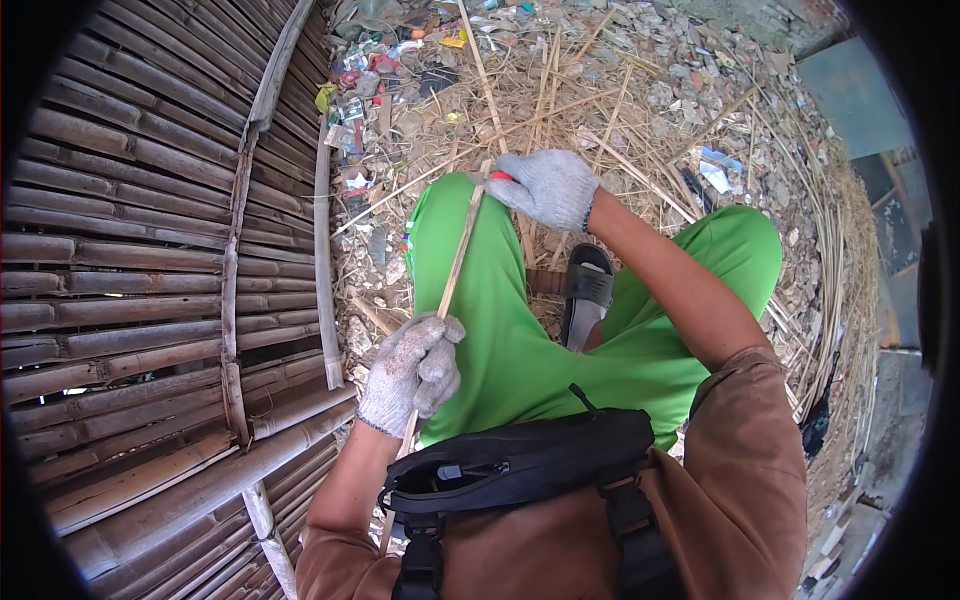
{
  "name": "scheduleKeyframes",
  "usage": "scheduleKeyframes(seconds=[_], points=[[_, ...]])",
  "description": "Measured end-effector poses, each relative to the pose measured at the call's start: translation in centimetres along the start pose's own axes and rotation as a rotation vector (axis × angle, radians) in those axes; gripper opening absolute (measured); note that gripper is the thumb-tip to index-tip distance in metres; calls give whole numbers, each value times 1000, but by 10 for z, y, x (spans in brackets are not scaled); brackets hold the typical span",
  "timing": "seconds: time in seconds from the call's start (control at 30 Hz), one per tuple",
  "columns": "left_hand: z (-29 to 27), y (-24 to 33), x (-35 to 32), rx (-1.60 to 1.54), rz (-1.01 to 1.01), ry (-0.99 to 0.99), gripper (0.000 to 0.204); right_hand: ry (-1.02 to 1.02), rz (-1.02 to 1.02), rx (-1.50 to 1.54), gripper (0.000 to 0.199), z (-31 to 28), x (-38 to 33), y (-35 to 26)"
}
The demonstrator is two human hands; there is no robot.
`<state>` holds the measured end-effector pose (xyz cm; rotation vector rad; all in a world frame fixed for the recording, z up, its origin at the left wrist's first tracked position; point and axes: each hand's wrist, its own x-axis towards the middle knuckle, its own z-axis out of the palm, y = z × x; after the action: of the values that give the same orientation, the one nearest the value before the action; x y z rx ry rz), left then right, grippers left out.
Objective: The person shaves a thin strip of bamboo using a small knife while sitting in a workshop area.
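Note:
A long, thin bamboo strip [461, 250] slants up across my left thigh, from beside my waist to the knee. My left hand [410, 368], in a grey-white knit glove soiled at the back, is wrapped around the strip's lower part. At the knee, my right hand [548, 188], gloved alike, is closed by the strip's upper end. A small red object [502, 177] shows between its thumb and fingers; the glove hides the rest, so its kind is unclear. Green trousers [560, 370] cover my bent legs under the strip.
A bamboo slat wall [130, 255] rises close on my left. Bamboo strips and shavings [545, 100] litter the rubble ahead, with scattered rubbish beside them. More long strips [825, 260] lie to the right. A black bag [520, 465] is strapped across my front.

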<state>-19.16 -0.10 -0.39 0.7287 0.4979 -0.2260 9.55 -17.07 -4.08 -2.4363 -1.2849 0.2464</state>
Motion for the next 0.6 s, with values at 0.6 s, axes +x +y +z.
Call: scheduleKeyframes(seconds=[0.6], points=[[9,3,-14,644,29,272,25,132,53,44,54,17,-7,10]])
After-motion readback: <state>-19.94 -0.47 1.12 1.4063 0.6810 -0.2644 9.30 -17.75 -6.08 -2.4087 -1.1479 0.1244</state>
